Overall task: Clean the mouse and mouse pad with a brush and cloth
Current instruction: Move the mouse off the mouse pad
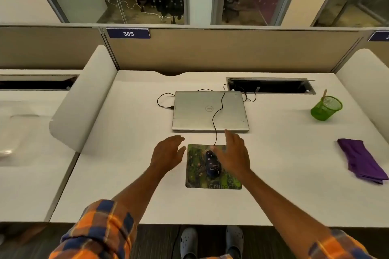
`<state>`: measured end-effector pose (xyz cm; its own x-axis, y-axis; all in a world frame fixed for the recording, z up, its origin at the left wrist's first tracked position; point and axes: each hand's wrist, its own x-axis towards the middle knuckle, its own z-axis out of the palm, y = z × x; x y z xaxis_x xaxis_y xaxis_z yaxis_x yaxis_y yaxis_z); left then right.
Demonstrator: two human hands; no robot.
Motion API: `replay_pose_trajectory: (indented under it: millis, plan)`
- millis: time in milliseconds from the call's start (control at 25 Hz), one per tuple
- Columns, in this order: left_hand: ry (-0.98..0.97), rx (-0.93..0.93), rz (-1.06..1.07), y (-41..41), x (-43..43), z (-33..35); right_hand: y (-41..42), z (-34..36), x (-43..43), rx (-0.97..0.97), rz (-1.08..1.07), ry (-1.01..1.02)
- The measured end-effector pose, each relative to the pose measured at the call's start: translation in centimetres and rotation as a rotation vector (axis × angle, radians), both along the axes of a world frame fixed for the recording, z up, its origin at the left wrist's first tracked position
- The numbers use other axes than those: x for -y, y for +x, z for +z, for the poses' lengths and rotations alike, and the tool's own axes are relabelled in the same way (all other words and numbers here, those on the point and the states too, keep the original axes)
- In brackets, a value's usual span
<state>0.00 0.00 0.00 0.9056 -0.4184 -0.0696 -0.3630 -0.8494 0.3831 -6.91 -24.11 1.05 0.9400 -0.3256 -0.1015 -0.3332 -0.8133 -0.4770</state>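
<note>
The left hand [168, 153] hovers relaxed just left of the pad [195, 176]. The right hand [233, 156], fingers straight, is over it beside the mouse [211, 164] lying there. Neither holds anything. A cloth [362, 160] lies well right on the surface [126, 174].

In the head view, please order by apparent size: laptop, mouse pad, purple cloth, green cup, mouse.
Largest to smallest:
1. laptop
2. mouse pad
3. purple cloth, less sure because it lies at the wide-angle edge
4. green cup
5. mouse, partly hidden by the right hand
</note>
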Motion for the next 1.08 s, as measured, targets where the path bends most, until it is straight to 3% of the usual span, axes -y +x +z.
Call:
replay_pose_trajectory:
  millis: [200,640,1080]
  plan:
    - [0.052,-0.090,0.017,-0.3,-2.0,-1.4,-2.9,-2.9,-2.7,-0.138,-0.053,0.045]
    - [0.073,-0.135,0.001,0.0,-5.3,-3.9,-2.3,-5.5,-6.8,-0.164,-0.318,0.115]
    - [0.082,-0.142,-0.004,0.7,-7.3,-4.9,-1.1,-5.9,-8.4,-0.128,-0.389,0.110]
